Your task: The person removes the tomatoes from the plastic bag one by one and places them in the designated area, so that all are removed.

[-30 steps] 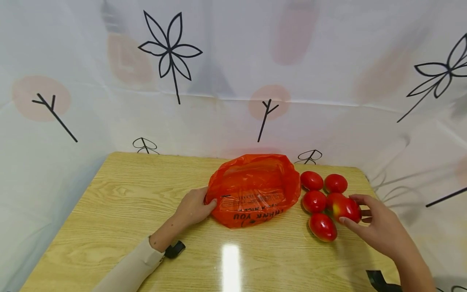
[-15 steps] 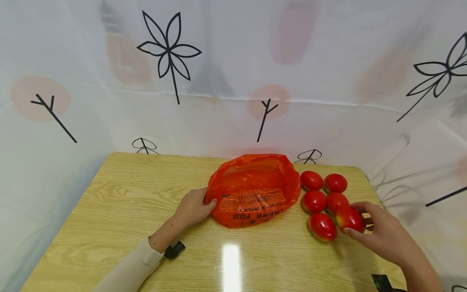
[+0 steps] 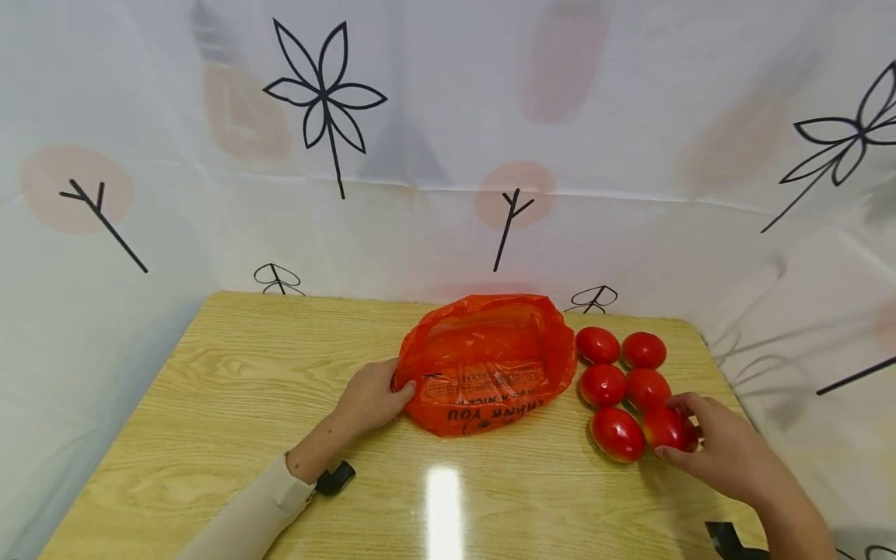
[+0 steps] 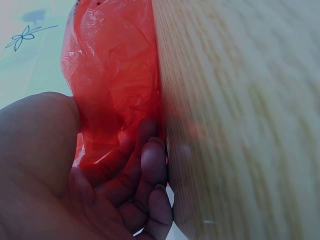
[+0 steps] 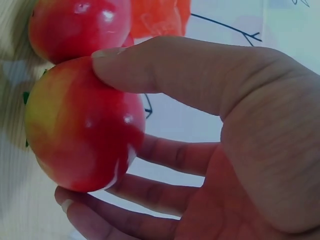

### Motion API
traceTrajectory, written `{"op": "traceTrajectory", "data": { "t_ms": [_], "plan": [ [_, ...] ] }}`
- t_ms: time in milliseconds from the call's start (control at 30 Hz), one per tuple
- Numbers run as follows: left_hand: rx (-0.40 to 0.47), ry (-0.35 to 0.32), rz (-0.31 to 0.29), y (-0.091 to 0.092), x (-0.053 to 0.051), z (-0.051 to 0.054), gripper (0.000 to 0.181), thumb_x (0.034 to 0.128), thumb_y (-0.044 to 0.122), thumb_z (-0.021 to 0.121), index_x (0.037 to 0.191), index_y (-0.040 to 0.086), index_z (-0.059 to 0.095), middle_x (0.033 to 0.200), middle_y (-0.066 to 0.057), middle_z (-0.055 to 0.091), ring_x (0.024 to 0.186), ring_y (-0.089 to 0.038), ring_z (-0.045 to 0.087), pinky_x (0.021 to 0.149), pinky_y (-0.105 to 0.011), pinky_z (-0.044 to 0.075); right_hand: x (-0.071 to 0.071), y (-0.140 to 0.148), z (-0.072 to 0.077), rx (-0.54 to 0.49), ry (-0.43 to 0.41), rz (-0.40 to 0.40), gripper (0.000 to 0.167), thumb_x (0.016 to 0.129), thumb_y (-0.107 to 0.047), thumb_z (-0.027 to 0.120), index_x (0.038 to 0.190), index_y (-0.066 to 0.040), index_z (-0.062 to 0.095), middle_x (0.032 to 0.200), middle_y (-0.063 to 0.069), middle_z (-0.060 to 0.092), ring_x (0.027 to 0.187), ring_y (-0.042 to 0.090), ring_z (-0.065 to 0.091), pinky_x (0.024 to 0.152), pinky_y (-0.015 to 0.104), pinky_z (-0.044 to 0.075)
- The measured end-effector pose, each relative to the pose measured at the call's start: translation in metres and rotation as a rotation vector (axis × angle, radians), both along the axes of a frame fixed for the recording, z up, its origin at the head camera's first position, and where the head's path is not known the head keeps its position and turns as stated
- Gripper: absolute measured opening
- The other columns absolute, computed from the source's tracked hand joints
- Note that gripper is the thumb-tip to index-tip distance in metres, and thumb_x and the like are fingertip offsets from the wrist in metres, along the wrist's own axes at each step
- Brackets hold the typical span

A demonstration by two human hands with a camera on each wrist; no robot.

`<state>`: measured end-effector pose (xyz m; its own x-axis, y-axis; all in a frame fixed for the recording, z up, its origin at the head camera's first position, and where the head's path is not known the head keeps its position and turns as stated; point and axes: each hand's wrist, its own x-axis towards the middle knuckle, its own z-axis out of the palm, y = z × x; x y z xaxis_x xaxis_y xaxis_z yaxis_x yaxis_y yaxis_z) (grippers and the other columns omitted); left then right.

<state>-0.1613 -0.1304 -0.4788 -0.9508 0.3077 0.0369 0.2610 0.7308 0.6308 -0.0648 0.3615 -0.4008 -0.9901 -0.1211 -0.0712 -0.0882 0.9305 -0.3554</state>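
A red plastic bag (image 3: pixel 483 381) with dark printed lettering stands mouth-up near the back of the table. My left hand (image 3: pixel 371 397) grips its left side, the thumb at the rim; in the left wrist view the curled fingers (image 4: pixel 152 165) lie behind the translucent film (image 4: pixel 115 65). On the right, my right hand (image 3: pixel 721 443) holds a glossy red tomato (image 3: pixel 663 428) with a yellow patch, thumb on one side and fingers round the other. A bit of green shows at its underside in the right wrist view, where another tomato (image 5: pixel 80 27) sits right beside it.
Several more red tomatoes (image 3: pixel 602 386) lie grouped between the bag and my right hand. The wood-grain table (image 3: pixel 231 404) meets a white cloth (image 3: pixel 420 241) with plant drawings at its back edge. Dark straps (image 3: pixel 336 478) show by both wrists.
My right hand has brought the held tomato away from the group's middle, toward me, and lowered it beside the front tomato. The left hand and the bag stay in place.
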Motion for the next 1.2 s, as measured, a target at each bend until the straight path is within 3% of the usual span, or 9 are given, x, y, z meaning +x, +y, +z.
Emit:
{"op": "traceTrajectory", "data": {
  "t_ms": [200, 433, 700, 1033, 1200],
  "plan": [
    [0.005, 0.002, 0.002, 0.000, 0.000, 0.001, 0.020, 0.0968, 0.026, 0.070, 0.111, 0.012, 0.071, 0.083, 0.007, 0.067, 0.070, -0.013, 0.057, 0.067, -0.034, 0.052, -0.002, 0.002, -0.005, 0.013, -0.016, -0.001, 0.066, 0.075, -0.026, 0.096, 0.121, 0.006, 0.061, 0.104, 0.010, 0.067, 0.087, 0.024, 0.060, 0.066, 0.031, 0.052],
    [0.014, -0.004, 0.004, 0.001, 0.001, 0.002, 0.020, 0.0966, 0.025, 0.070, 0.112, 0.011, 0.072, 0.084, 0.006, 0.068, 0.070, -0.013, 0.057, 0.068, -0.034, 0.053, -0.006, 0.004, -0.011, 0.020, -0.051, -0.022, 0.065, 0.075, -0.024, 0.095, 0.118, 0.007, 0.058, 0.102, 0.013, 0.066, 0.089, 0.028, 0.060, 0.072, 0.043, 0.054],
    [0.008, 0.001, -0.002, 0.001, 0.000, 0.001, 0.020, 0.0969, 0.025, 0.069, 0.111, 0.011, 0.071, 0.083, 0.006, 0.067, 0.069, -0.014, 0.056, 0.067, -0.034, 0.052, -0.005, 0.001, -0.014, 0.021, -0.039, -0.013, 0.063, 0.073, -0.025, 0.097, 0.113, 0.006, 0.058, 0.099, 0.011, 0.065, 0.086, 0.026, 0.057, 0.071, 0.042, 0.050],
    [0.025, -0.022, 0.021, -0.001, 0.001, 0.002, 0.016, 0.0970, 0.026, 0.070, 0.106, 0.013, 0.070, 0.077, 0.007, 0.063, 0.067, -0.015, 0.055, 0.062, -0.032, 0.048, -0.007, 0.001, -0.013, 0.008, -0.073, 0.005, 0.065, 0.076, -0.026, 0.095, 0.120, 0.008, 0.060, 0.105, 0.016, 0.068, 0.090, 0.029, 0.063, 0.073, 0.045, 0.055],
    [0.030, -0.013, 0.028, -0.003, 0.001, 0.003, 0.015, 0.0970, 0.026, 0.070, 0.104, 0.013, 0.070, 0.075, 0.006, 0.061, 0.065, -0.015, 0.054, 0.059, -0.032, 0.046, -0.007, 0.004, -0.009, -0.028, -0.128, -0.017, 0.066, 0.084, -0.028, 0.089, 0.127, 0.011, 0.058, 0.114, 0.024, 0.068, 0.093, 0.033, 0.068, 0.076, 0.049, 0.060]
  ]
}}
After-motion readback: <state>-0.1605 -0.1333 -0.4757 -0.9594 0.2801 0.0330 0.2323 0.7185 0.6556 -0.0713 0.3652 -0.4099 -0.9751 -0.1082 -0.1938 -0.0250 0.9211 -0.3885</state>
